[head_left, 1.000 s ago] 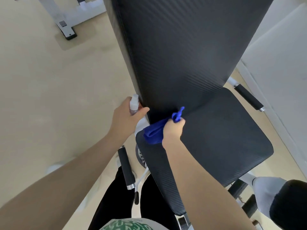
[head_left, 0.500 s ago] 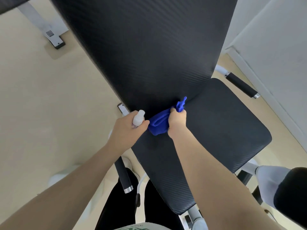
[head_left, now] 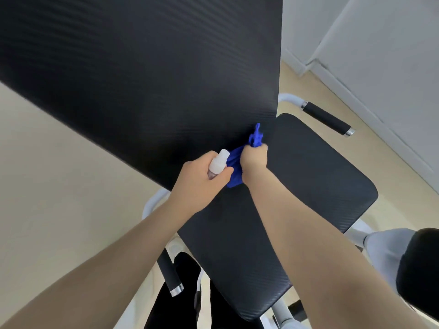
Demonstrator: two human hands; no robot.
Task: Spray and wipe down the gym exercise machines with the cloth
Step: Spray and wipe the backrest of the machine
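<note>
A black padded backrest [head_left: 154, 74] rises over the black seat pad [head_left: 297, 186] of a white-framed gym machine. My right hand [head_left: 254, 160] grips a bunched blue cloth [head_left: 235, 167] against the crease where backrest meets seat; a tuft of it sticks up past my knuckles. My left hand [head_left: 202, 184] holds a small white-capped spray bottle [head_left: 217, 163] right beside the cloth, cap tilted toward the backrest. Both hands are close together, nearly touching.
Black foam handles stick out at the right [head_left: 326, 118] and below the seat at the left [head_left: 169, 271]. A black roller pad [head_left: 418, 271] sits at lower right. White wall panels [head_left: 380, 55] stand to the right. Beige floor [head_left: 59, 186] lies to the left.
The view has swung so the backrest fills more of the frame. My left hand with the bottle has closed in on the right hand. The cloth stays at the crease.
</note>
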